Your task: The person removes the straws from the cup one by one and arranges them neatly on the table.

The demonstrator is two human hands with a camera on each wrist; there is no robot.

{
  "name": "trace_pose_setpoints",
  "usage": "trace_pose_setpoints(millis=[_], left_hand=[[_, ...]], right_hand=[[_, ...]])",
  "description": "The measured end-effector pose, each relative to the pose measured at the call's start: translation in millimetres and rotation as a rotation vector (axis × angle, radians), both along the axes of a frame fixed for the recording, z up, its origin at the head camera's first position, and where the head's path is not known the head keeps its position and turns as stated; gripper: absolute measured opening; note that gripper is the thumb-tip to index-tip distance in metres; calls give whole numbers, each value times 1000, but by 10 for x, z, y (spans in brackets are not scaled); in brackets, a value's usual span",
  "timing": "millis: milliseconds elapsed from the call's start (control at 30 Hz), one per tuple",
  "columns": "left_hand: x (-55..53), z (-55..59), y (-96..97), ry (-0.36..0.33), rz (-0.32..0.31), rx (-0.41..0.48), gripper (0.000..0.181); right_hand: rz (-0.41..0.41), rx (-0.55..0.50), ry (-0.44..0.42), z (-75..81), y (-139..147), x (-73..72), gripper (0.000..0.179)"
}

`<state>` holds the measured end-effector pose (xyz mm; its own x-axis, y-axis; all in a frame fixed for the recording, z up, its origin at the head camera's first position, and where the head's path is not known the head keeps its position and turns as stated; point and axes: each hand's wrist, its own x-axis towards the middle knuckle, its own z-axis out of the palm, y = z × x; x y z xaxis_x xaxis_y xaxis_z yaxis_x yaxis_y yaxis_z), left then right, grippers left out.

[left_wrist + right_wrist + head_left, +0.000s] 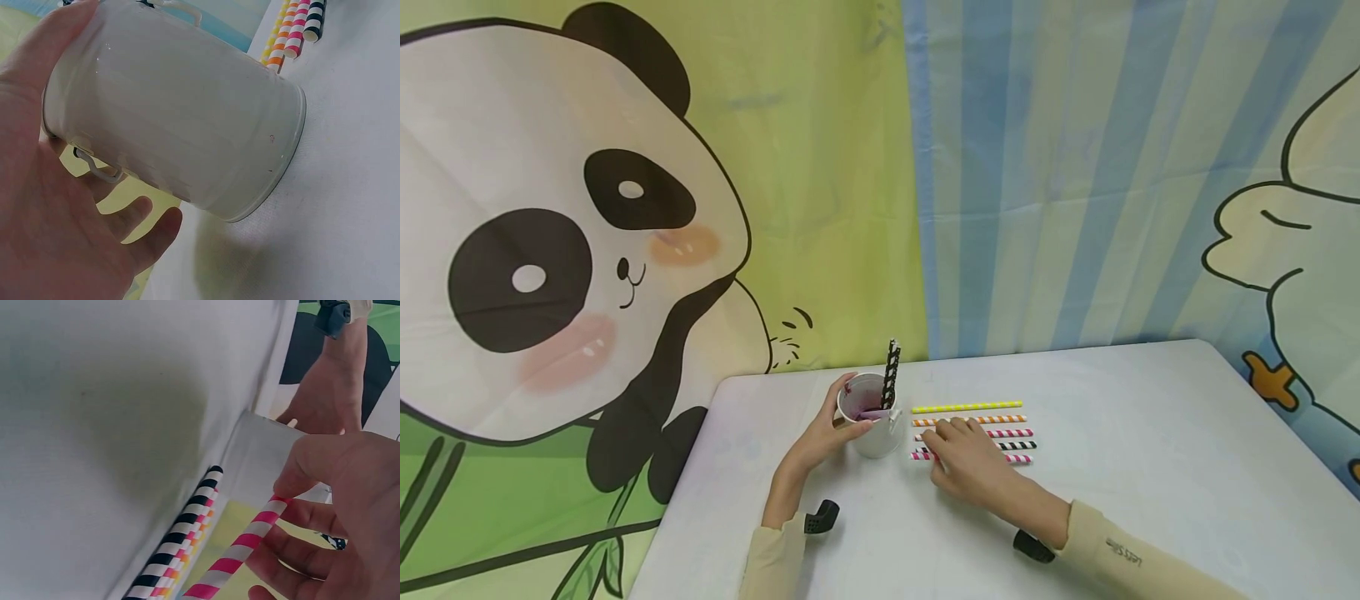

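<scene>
A small white bucket [876,443] stands on the table, and my left hand [817,440] holds it around the rim. Two black straws with a white pattern [891,375] stick up out of it; something purple lies inside. To its right, my right hand [970,467] pinches one end of a pink-and-white striped paper straw [240,547] between thumb and fingers. Beyond this straw lie a black striped straw [1027,445], another pink one [1021,432], an orange one [1011,418] and a yellow one [967,407], roughly parallel. The right hand hides parts of several straws.
The white-covered table [1150,467] ends at a fabric backdrop printed with a panda [625,208] on the left and blue stripes [985,167] to the right. A black wrist device [822,517] shows at the left sleeve, another device [1033,547] at the right.
</scene>
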<state>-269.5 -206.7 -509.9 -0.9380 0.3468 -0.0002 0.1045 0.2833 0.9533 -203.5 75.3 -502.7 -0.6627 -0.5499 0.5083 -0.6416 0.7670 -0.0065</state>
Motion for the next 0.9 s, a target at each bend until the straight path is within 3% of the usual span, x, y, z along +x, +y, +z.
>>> trace_pose_setpoints(millis=[400, 633, 900], left_hand=[[-4, -6, -6, 9, 1, -16, 91], [2, -2, 1, 7, -3, -17, 90], [6, 0, -4, 2, 3, -21, 90]], right_hand=[[-72, 39, -1, -220, 21, -20, 19], [-127, 68, -59, -287, 16, -26, 15], [-134, 61, -68, -323, 8, -27, 13]])
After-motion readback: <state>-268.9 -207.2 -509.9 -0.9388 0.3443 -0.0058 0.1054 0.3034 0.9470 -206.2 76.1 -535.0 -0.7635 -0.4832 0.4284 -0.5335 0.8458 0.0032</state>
